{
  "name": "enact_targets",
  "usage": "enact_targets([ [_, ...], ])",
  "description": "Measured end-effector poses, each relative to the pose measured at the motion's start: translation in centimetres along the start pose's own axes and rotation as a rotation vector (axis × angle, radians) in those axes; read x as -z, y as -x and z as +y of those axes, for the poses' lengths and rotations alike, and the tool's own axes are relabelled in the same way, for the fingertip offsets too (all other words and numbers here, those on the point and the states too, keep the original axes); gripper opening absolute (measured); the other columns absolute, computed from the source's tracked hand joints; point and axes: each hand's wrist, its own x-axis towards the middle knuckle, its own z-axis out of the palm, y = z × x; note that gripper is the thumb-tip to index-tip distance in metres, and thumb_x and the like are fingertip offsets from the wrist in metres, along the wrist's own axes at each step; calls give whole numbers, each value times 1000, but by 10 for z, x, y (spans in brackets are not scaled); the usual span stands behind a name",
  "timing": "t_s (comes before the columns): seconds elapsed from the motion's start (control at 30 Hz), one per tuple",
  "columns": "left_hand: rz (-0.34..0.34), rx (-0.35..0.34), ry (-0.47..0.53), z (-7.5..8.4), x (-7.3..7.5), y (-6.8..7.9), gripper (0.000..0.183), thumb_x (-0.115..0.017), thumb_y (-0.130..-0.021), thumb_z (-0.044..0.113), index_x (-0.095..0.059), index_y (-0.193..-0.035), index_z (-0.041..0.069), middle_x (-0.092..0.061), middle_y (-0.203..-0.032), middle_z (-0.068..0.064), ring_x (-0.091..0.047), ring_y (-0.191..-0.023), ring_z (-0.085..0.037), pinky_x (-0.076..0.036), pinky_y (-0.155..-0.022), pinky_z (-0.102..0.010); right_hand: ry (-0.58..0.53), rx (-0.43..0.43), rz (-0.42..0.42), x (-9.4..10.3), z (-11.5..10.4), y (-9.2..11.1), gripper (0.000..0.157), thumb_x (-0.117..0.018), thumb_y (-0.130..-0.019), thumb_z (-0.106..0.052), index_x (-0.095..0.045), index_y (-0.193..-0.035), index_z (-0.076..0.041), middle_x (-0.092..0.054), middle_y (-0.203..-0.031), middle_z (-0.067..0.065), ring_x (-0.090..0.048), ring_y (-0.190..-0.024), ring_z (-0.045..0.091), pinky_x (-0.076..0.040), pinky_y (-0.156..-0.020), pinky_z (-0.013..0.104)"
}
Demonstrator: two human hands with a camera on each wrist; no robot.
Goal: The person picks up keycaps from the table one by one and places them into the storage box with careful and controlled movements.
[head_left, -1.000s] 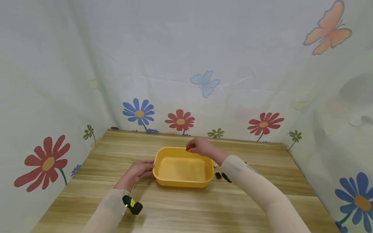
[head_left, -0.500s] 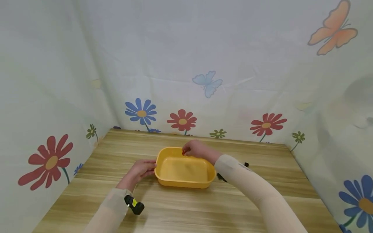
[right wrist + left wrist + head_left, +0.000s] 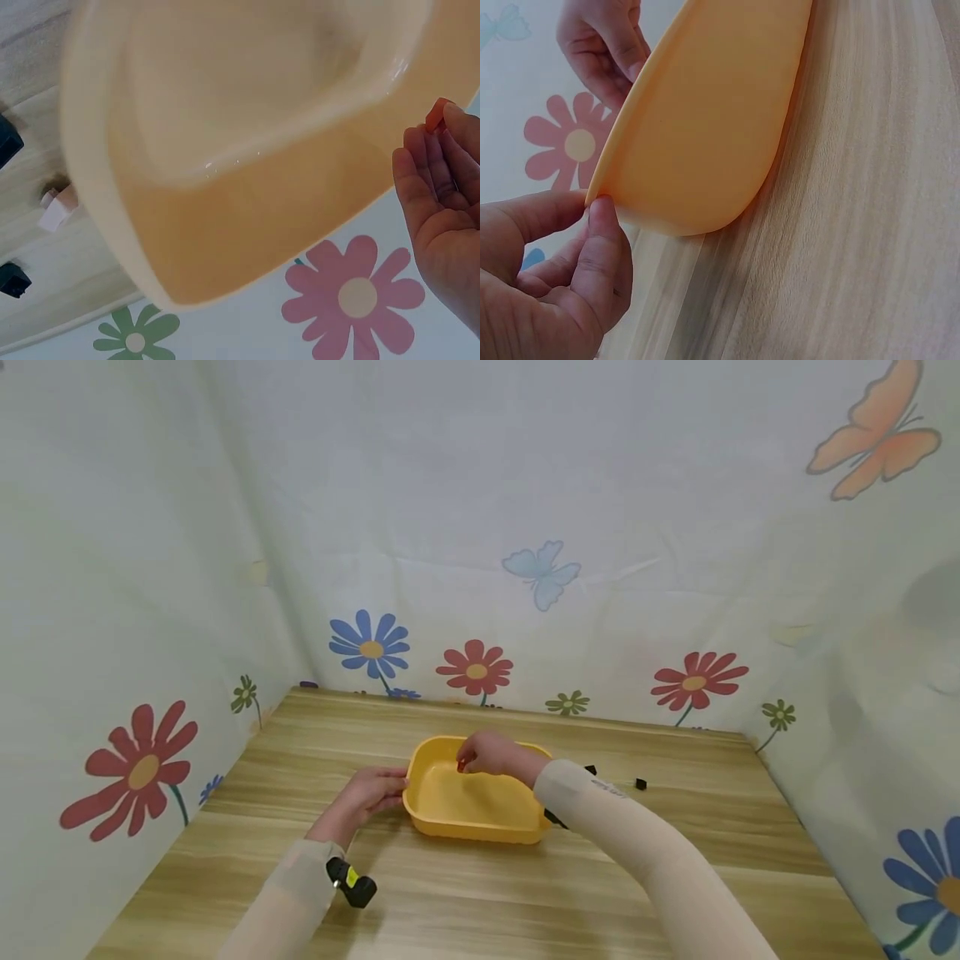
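Observation:
A yellow plastic basin point(image 3: 480, 833) stands on the wooden table. At its left end my left hand point(image 3: 372, 793) pinches the rim between thumb and fingers, as the left wrist view shows close up with the left hand point(image 3: 570, 262). Over the inside of the basin, towards the back left, my right hand point(image 3: 491, 753) pinches a small red block point(image 3: 461, 766) between thumb and fingertips. The right wrist view shows the same red block point(image 3: 437, 114) at the fingertips, most of it covered by the thumb.
Right of the basin, partly behind the right forearm, lie small black blocks point(image 3: 641, 784). In the right wrist view a pale pink block point(image 3: 60, 208) lies between a black block point(image 3: 13, 280) and another dark one point(image 3: 7, 141). A flowered curtain point(image 3: 420, 568) borders the table.
My right hand has moved left and lower, from the back rim to over the basin's inside, with the red block. The left hand stays at the rim. The head view has shifted slightly.

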Motion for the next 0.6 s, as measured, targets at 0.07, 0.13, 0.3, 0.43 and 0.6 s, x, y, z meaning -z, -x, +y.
enact_targets([
  [0.07, -6, -5, -1, 1, 0, -1, 43, -59, -100, 1, -51, -138, -18, -67, -128, -31, -69, -81, -10, -61, -72, -20, 9, 6, -7, -3, -1, -3, 21, -71, -95, -10, -76, -115, -3, -77, -108, 10, -66, -93, 19, -58, -92, 33],
  [0.13, -16, -9, -3, 1, 0, -1, 44, -59, -100, 1, -51, -138, -18, -68, -126, -30, -69, -81, -10, -61, -72, -21, 5, 6, -19, -6, -2, -5, 20, -72, -95, -10, -76, -114, -3, -77, -107, 10, -65, -90, 17, -58, -90, 32],
  [0.3, -12, -5, -11, -1, -1, -1, 43, -58, -100, 1, -51, -138, -18, -66, -129, -31, -70, -83, -12, -62, -74, -22, -60, -19, -51, -16, -4, -9, 19, -72, -94, -7, -76, -112, -2, -77, -105, 10, -61, -85, 12, -58, -88, 29],
  [0.43, -4, 0, -21, -1, -2, -1, 42, -58, -101, 1, -52, -138, -18, -65, -131, -32, -70, -84, -12, -62, -75, -22, -80, -27, -83, -23, -6, -11, 18, -72, -94, -5, -76, -111, -2, -77, -104, 10, -58, -83, 10, -57, -87, 27],
  [0.6, 16, 9, -21, 1, -1, 0, 41, -59, -100, 1, -54, -137, -16, -68, -127, -30, -69, -82, -11, -62, -73, -21, -50, 0, -99, -30, -9, -15, 17, -73, -93, -6, -77, -110, -2, -77, -104, 11, -57, -84, 11, -57, -89, 27],
])
